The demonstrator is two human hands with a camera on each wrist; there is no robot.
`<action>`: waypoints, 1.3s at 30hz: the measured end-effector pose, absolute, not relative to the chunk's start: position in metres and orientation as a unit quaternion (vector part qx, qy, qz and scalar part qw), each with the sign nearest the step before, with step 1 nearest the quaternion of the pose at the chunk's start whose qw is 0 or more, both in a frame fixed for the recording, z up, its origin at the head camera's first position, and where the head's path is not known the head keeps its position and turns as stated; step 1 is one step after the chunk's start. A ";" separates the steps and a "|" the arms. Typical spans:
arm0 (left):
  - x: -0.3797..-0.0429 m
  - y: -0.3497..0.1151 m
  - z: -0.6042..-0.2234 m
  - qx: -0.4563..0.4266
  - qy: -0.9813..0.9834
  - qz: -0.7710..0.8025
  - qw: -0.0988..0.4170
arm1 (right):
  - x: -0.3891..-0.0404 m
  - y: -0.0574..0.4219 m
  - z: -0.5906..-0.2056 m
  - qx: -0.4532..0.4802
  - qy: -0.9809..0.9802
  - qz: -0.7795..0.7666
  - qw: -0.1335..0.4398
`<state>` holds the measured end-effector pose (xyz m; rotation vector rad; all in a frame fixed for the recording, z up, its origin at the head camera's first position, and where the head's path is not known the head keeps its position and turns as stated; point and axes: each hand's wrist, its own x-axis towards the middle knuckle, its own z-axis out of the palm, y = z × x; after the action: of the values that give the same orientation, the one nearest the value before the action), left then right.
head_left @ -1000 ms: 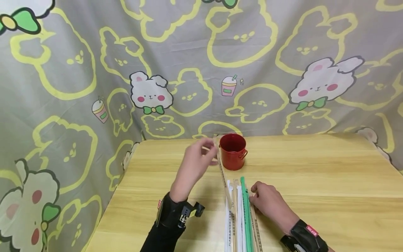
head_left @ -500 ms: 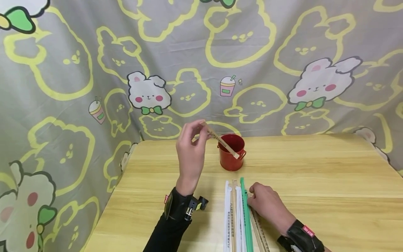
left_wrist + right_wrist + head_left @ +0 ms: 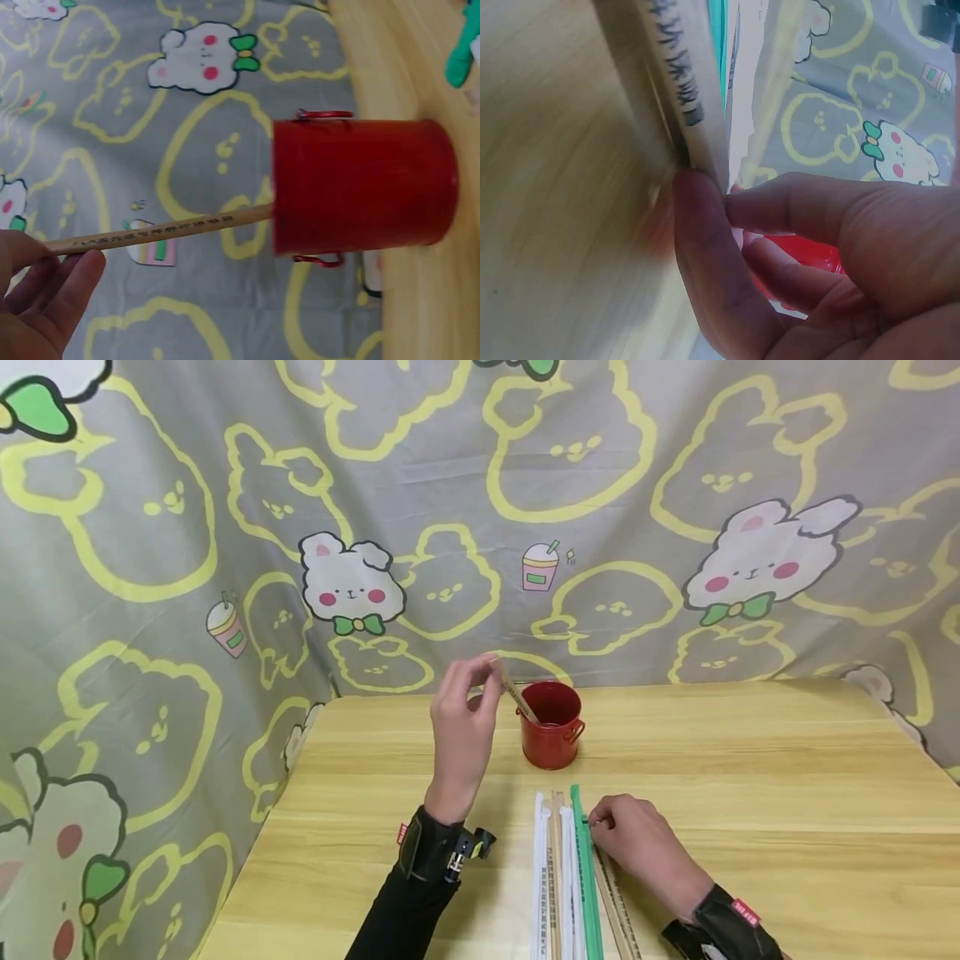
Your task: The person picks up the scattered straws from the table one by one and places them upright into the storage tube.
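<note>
A straw in a brown paper wrapper (image 3: 165,230), printed with black characters, slants down into the red bucket (image 3: 551,749). My left hand (image 3: 462,735) pinches its upper end between thumb and fingers, above and left of the rim. The bucket hides the straw's lower end. On the table, my right hand (image 3: 647,847) pinches the end of another brown-wrapped straw (image 3: 679,82) with thumb and forefinger. Left of that hand lie a green-wrapped straw (image 3: 591,902) and several white-wrapped straws (image 3: 538,877), with a brown-wrapped straw (image 3: 555,868) among them.
The wooden table (image 3: 750,777) runs back to a grey curtain (image 3: 450,468) printed with yellow outlines and white rabbits. The bucket stands near the table's back edge and has small red side handles (image 3: 577,731).
My left hand has lifted the brown-wrapped straw off the row, swung it over the bucket and lowered its end inside. My right hand has stayed by the row, where the brown straws have shifted slightly.
</note>
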<state>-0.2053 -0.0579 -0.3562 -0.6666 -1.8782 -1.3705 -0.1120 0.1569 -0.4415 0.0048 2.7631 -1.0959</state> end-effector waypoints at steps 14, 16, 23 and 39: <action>-0.211 -0.062 -0.386 -0.230 -0.822 -0.467 0.231 | -0.114 0.167 -0.432 0.009 0.892 -0.443 0.091; -0.211 -0.063 -0.388 -0.224 -0.830 -0.464 0.212 | -0.115 0.169 -0.431 0.013 0.884 -0.459 0.089; -0.205 -0.067 -0.393 -0.194 -0.846 -0.477 0.141 | -0.117 0.175 -0.428 0.013 0.872 -0.482 0.083; -0.162 -0.065 -0.398 -0.134 -0.902 -0.409 0.035 | -0.124 0.180 -0.398 -0.014 0.838 -0.545 0.032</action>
<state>-0.1618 -0.0655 -0.3981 -0.4119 -2.7719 -1.2554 -0.1236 0.1802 -0.3984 -0.0417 2.5792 -1.6776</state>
